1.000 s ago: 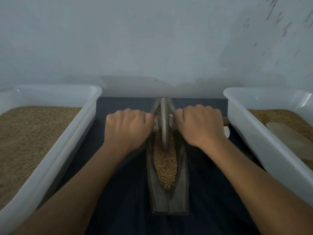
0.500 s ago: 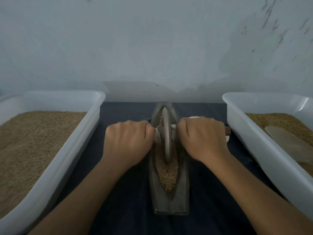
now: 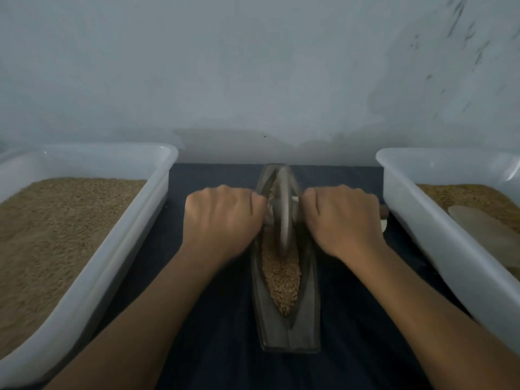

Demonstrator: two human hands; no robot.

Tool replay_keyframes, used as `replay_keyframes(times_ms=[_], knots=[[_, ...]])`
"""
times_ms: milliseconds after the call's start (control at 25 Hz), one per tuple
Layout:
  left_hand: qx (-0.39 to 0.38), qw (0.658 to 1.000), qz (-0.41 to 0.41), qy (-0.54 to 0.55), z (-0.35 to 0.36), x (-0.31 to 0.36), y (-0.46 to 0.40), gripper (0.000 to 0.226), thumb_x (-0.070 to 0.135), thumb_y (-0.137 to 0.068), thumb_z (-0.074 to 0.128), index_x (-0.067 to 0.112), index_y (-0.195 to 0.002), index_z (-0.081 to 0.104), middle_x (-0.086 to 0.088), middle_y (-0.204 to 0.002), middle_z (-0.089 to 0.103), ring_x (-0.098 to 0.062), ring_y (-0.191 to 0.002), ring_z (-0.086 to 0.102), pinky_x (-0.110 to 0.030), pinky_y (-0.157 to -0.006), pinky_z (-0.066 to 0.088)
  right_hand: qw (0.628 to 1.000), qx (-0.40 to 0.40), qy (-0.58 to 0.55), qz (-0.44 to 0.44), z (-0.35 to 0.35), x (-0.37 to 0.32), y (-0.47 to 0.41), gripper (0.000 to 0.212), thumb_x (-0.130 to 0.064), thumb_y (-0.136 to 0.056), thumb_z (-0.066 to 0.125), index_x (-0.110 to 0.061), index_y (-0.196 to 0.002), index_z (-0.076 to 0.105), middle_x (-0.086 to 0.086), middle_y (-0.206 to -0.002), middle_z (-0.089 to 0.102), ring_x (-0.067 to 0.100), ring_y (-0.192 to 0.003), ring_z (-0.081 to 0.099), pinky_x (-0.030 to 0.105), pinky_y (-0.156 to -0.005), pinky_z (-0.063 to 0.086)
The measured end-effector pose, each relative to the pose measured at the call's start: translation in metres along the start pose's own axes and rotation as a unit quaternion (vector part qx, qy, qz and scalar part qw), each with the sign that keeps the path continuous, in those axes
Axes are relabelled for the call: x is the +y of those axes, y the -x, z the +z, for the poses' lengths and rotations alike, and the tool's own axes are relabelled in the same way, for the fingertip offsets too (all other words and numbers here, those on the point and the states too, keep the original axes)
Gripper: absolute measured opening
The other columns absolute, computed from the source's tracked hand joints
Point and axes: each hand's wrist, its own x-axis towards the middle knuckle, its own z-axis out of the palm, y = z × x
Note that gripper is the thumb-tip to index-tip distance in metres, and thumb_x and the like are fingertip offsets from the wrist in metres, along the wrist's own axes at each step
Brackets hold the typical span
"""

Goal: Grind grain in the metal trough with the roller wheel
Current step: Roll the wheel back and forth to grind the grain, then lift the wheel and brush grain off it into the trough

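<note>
My left hand [image 3: 222,220] is curled into a fist around the left end of the axle, knuckles up, and my right hand [image 3: 342,218] is wrapped the same way around the right end; a short pale bit of that axle [image 3: 295,199] shows between my right knuckles and the disc. Between my fists the roller wheel [image 3: 282,212] stands upright on edge in the metal trough [image 3: 289,330], sitting toward the far half of the channel with its lower rim sunk into the grain [image 3: 281,280]. The grain fills the boat-shaped channel from under the wheel down to the pointed near end, and a little shows just beyond the wheel on the far side. The trough lies lengthwise away from me on a dark blue cloth [image 3: 219,347], its flat near end closest to my body. To my left is a white plastic tub [image 3: 118,266] filled with brown grain, well apart from the trough. To my right is a second white tub [image 3: 439,237], also holding grain, with a flat pale scoop-like piece [image 3: 489,235] lying on top; what it is I cannot tell. The brown tip of the axle handle [image 3: 384,212] pokes out past my right hand, just beside that tub's wall. A pale grey wall [image 3: 253,74] rises behind everything.
</note>
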Motion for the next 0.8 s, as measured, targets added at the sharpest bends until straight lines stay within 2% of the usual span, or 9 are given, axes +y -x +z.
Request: replay_keyframes(times_ms=[120,200,280,360,440,520,600,680,800], knots=[[0.005,0.999,-0.015,0.038,-0.011,0.005,0.021,0.041,0.033,-0.099,0.041,0.022,-0.06,0.047,0.008,-0.05,0.042,-0.016,-0.043,0.042,-0.029,-0.046,0.034,0.999,0.043,-0.018,-0.015,-0.011,-0.004,0.026,0.049,-0.04,-0.104,0.018,-0.025,-0.067,0.048,-0.007,-0.058,0.046,0.017,-0.051,0.047,0.037,-0.053,0.043],[-0.016,0.998,-0.043,0.044,-0.013,0.004,0.026,0.044,0.039,-0.099,0.029,0.025,-0.061,0.047,0.006,-0.052,0.045,-0.016,-0.045,0.046,-0.03,-0.048,0.042,1.0,0.01,0.009,-0.02,-0.017,-0.008,0.024,0.05,-0.04,-0.106,0.016,-0.026,-0.073,0.05,-0.008,-0.064,0.05,0.017,-0.06,0.051,0.041,-0.066,0.048],[-0.011,0.995,-0.069,0.072,-0.011,0.001,0.024,0.047,0.04,-0.098,0.032,0.022,-0.057,0.046,0.005,-0.049,0.045,-0.014,-0.043,0.045,-0.028,-0.047,0.039,0.998,-0.014,0.037,-0.044,-0.021,-0.011,0.019,0.048,-0.039,-0.107,0.014,-0.026,-0.08,0.052,-0.009,-0.077,0.053,0.017,-0.076,0.051,0.042,-0.081,0.045],[0.004,0.994,-0.07,0.084,-0.009,0.001,0.022,0.052,0.04,-0.1,0.037,0.02,-0.052,0.042,0.005,-0.044,0.041,-0.012,-0.038,0.041,-0.026,-0.044,0.034,0.998,0.024,0.037,-0.048,-0.029,-0.006,0.02,0.04,-0.038,-0.108,0.022,-0.024,-0.09,0.054,-0.007,-0.089,0.052,0.017,-0.086,0.045,0.04,-0.086,0.041],[0.034,0.994,-0.064,0.082,-0.006,0.001,0.022,0.056,0.042,-0.101,0.038,0.02,-0.049,0.037,0.006,-0.041,0.036,-0.009,-0.035,0.036,-0.023,-0.042,0.025,0.994,0.105,0.0,-0.034,-0.037,0.005,0.031,0.03,-0.036,-0.107,0.031,-0.023,-0.096,0.056,-0.006,-0.094,0.051,0.018,-0.087,0.043,0.039,-0.082,0.04],[0.059,0.992,-0.071,0.084,-0.003,0.0,0.021,0.058,0.045,-0.1,0.039,0.021,-0.047,0.034,0.008,-0.039,0.032,-0.007,-0.032,0.032,-0.02,-0.043,0.02,0.987,0.157,-0.024,-0.017,-0.042,0.02,0.052,0.02,-0.035,-0.104,0.039,-0.024,-0.091,0.051,-0.007,-0.088,0.048,0.016,-0.08,0.04,0.037,-0.072,0.037],[0.068,0.99,-0.087,0.09,0.001,0.0,0.019,0.06,0.047,-0.1,0.039,0.021,-0.047,0.034,0.009,-0.038,0.031,-0.008,-0.032,0.032,-0.019,-0.043,0.023,0.993,0.118,-0.006,0.014,-0.039,0.03,0.074,0.019,-0.037,-0.1,0.044,-0.029,-0.083,0.042,-0.011,-0.077,0.043,0.011,-0.07,0.038,0.033,-0.062,0.037],[0.07,0.988,-0.103,0.089,0.002,0.002,0.02,0.062,0.05,-0.101,0.038,0.02,-0.047,0.035,0.009,-0.039,0.032,-0.01,-0.033,0.034,-0.02,-0.045,0.022,0.996,0.032,0.011,0.077,-0.029,0.035,0.088,0.022,-0.042,-0.098,0.049,-0.033,-0.08,0.039,-0.015,-0.076,0.04,0.007,-0.067,0.041,0.029,-0.055,0.04],[0.072,0.984,-0.138,0.083,0.001,0.006,0.02,0.063,0.052,-0.1,0.037,0.019,-0.047,0.039,0.009,-0.039,0.033,-0.012,-0.035,0.035,-0.02,-0.049,0.016,0.983,-0.075,0.023,0.163,-0.019,0.038,0.084,0.03,-0.061,-0.095,0.048,-0.033,-0.098,0.037,-0.013,-0.089,0.043,0.009,-0.076,0.052,0.033,-0.061,0.053]])
